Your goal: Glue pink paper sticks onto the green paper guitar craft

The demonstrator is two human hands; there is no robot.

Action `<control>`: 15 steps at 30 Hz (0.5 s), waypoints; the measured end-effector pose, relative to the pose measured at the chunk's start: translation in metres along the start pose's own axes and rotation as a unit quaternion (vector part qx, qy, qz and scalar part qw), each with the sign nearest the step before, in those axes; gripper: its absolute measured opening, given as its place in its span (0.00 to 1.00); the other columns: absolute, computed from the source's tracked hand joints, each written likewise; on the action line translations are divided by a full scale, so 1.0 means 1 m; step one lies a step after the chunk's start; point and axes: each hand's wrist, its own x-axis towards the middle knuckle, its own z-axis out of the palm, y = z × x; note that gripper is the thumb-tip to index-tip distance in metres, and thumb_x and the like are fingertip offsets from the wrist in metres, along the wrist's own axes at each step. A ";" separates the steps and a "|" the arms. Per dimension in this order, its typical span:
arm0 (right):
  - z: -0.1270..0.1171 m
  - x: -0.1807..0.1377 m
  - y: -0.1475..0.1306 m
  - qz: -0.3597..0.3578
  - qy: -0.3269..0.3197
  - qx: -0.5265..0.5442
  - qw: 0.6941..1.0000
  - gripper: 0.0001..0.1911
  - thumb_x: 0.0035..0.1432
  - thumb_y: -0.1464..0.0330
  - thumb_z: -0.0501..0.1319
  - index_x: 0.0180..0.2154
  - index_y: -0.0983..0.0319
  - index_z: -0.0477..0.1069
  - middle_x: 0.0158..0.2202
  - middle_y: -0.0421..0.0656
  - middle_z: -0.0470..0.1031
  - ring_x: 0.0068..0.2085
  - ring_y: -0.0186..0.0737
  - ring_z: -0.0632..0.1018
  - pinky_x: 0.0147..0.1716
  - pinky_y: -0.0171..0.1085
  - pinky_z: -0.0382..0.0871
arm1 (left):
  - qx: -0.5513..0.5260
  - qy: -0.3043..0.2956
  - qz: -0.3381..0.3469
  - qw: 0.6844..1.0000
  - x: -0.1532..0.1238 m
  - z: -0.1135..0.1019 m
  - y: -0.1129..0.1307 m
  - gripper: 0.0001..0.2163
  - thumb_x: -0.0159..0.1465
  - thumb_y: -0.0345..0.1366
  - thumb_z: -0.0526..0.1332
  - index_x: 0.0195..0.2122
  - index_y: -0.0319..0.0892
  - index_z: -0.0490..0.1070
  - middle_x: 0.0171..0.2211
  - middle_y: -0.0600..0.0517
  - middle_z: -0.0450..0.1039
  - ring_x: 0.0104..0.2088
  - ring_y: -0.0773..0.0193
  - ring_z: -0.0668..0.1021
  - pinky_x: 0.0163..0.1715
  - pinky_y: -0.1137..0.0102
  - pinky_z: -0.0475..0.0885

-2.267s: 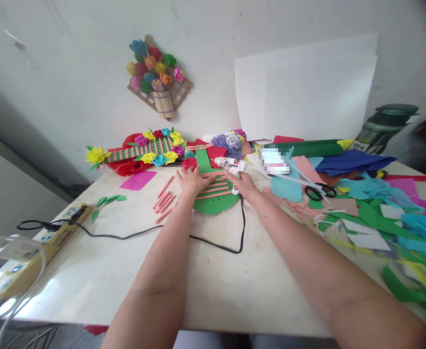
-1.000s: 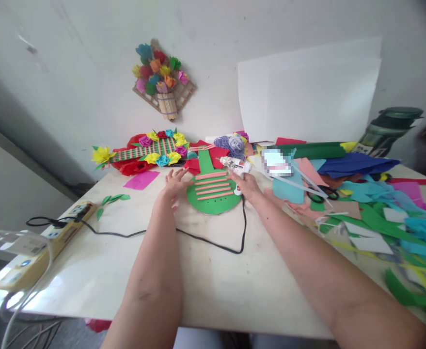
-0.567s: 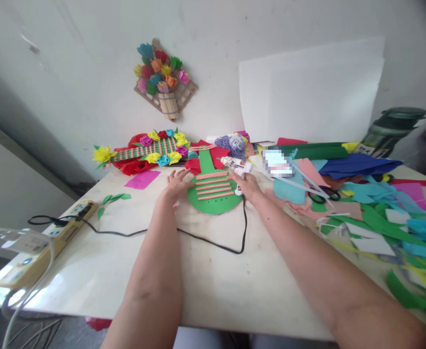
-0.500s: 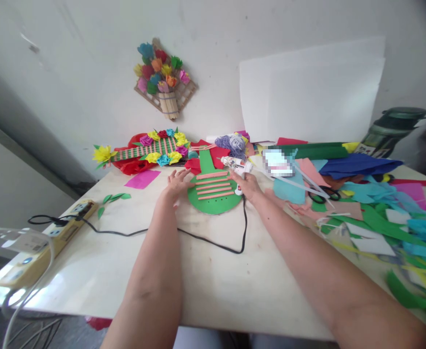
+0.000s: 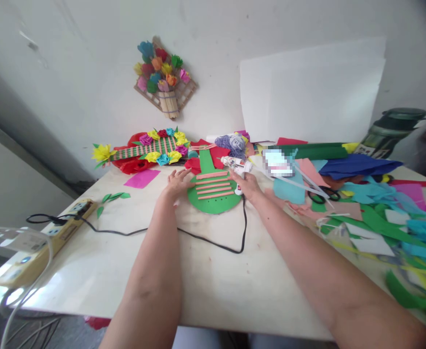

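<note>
A green guitar-shaped cutout [image 5: 216,206] lies flat on the table before me, with several pale pink strips across its round body and a row of small dark dots below them. At its left edge is my left hand [image 5: 178,183], open, fingers spread and fingertips by the rim. My right hand [image 5: 248,186] is at the right edge, closed round the handle of a white hot glue gun [image 5: 237,165]. The gun's nozzle points left, near the cutout's neck [image 5: 207,160]. One finger reaches towards the pink strips. Part of the handle is hidden by the hand.
A black cord [image 5: 213,245] crosses the table to a power strip [image 5: 53,247]. Behind stands a flower-trimmed paper guitar [image 5: 158,148]; purple yarn [image 5: 230,145] is at centre back. Scissors [image 5: 322,195], coloured paper scraps [image 5: 376,218] and a dark bottle [image 5: 390,131] occupy the right.
</note>
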 end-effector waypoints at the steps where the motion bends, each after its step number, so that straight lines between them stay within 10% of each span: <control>1: 0.000 0.000 0.000 0.001 0.001 -0.003 1.000 0.33 0.46 0.45 0.55 0.40 0.65 0.74 0.29 0.43 0.77 0.21 0.33 0.69 0.23 0.33 0.62 | 0.002 0.000 0.000 1.000 0.000 0.000 0.000 0.30 0.53 0.43 0.59 0.59 0.54 0.57 0.61 0.55 0.54 0.63 0.52 0.48 0.59 0.59 0.46; 15: -0.001 0.001 0.000 0.003 0.001 -0.027 1.000 0.32 0.46 0.45 0.55 0.39 0.64 0.75 0.28 0.44 0.77 0.23 0.35 0.71 0.24 0.33 0.63 | 0.020 -0.001 -0.003 1.000 0.001 0.001 0.000 0.30 0.53 0.44 0.60 0.58 0.53 0.57 0.61 0.55 0.55 0.63 0.53 0.49 0.59 0.61 0.46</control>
